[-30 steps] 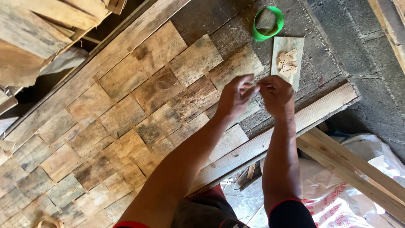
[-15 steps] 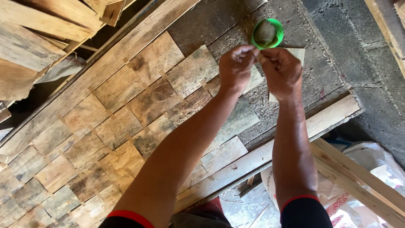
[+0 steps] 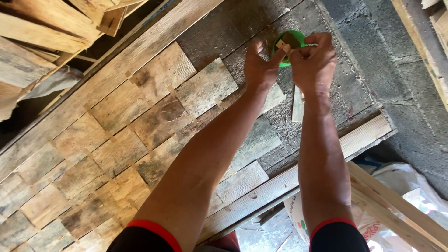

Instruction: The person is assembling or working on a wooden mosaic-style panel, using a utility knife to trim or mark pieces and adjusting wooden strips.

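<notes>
Pinching: both hands meet at a small tan wood chip (image 3: pixel 281 45), held just over the green cup (image 3: pixel 290 45).
Chip place: it sits at 12 o'clock in the view, between the two hands, touching fingertips from both sides.
Which hand is nearer: the left hand (image 3: pixel 259 65) has a fingertip right on the chip; the right hand (image 3: pixel 313 60) is just beside it at 3 o'clock.
Left fingers: curled up around the chip, holding it.
Right fingers: bent in tight over the cup rim; I cannot tell if they hold the chip or the cup.
Chip shape: little, flat, square-ish, light brown; too small to tell which way it runs long.
Cup: round, bright green, looks like plastic, dark inside, partly hidden by the hands.
Loose slat (image 3: pixel 297 103): pale thin wood, lying at 6 o'clock from the cup, long way pointing up and down.
Board under the cup (image 3: pixel 233 28): dark, rough, dusty.
Wood tiles (image 3: pixel 140 135): many flat brown and grey pieces laid side by side in slanted rows, at 8 o'clock.
Floor (image 3: pixel 401 84): grey rough concrete at 3 o'clock.
White sack (image 3: pixel 406 196): crinkly, at 5 o'clock, behind long pale planks.
</notes>
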